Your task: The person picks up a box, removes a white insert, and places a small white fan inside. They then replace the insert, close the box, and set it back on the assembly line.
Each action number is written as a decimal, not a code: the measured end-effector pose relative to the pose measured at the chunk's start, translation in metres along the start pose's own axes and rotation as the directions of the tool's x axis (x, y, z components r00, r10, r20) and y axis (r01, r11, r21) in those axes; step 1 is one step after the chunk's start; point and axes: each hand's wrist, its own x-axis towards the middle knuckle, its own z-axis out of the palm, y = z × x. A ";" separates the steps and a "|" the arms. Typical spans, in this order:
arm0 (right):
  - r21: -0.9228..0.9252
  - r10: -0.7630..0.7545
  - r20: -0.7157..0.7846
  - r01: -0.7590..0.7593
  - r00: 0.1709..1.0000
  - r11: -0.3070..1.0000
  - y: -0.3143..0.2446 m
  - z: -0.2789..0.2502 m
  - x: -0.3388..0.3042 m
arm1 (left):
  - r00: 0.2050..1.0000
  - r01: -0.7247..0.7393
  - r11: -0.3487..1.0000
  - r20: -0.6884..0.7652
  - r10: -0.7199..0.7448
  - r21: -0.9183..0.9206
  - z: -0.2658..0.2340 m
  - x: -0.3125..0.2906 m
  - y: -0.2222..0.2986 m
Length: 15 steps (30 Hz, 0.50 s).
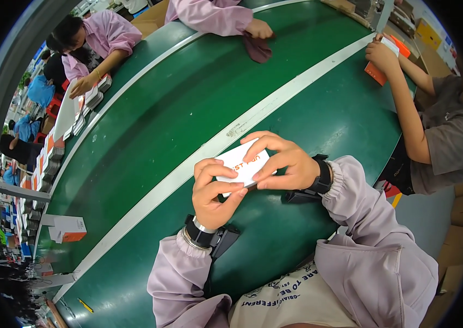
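Note:
Between my two hands is a small flat white box (240, 159) with orange lettering on its upper face, held slightly tilted above the green work surface. My left hand (211, 195) grips its left and lower edge, the fingers lying over the top and the thumb along the near side. On the right end, my right hand (290, 166) pinches it, with fingers bent over the top and the thumb at the near edge. Both thumbs almost meet there. The box's underside is hidden.
A white divider strip (253, 116) crosses the green table (319, 131). An open white-and-orange box (68, 228) stands at left, near a yellow pen (85, 305). Co-workers sit opposite, one by stacked boxes (95, 97), another with a dark cloth (257, 48). At right, a person holds an orange-and-white box (375, 73).

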 end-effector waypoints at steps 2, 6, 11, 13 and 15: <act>-0.017 -0.023 0.026 0.024 0.999 1.000 -0.001 0.001 0.000 | 1.000 -0.009 1.000 0.017 0.009 0.000 -0.004 -0.001 -0.003; -0.006 -0.009 0.025 0.009 1.000 1.000 0.007 -0.001 -0.002 | 0.998 -0.031 0.999 0.052 0.030 0.010 -0.004 0.004 -0.010; -0.072 0.005 -0.067 -0.010 0.998 0.997 0.005 -0.004 -0.002 | 0.999 0.051 0.997 -0.017 -0.050 0.060 -0.006 0.005 -0.006; -0.165 0.024 -0.152 -0.049 0.988 0.985 0.007 -0.009 -0.003 | 0.996 0.077 0.994 -0.055 -0.072 0.081 -0.011 0.004 -0.004; -0.304 0.021 -0.239 -0.095 0.971 0.948 0.014 -0.026 -0.008 | 0.964 0.263 0.960 -0.072 -0.257 0.098 -0.019 -0.001 -0.004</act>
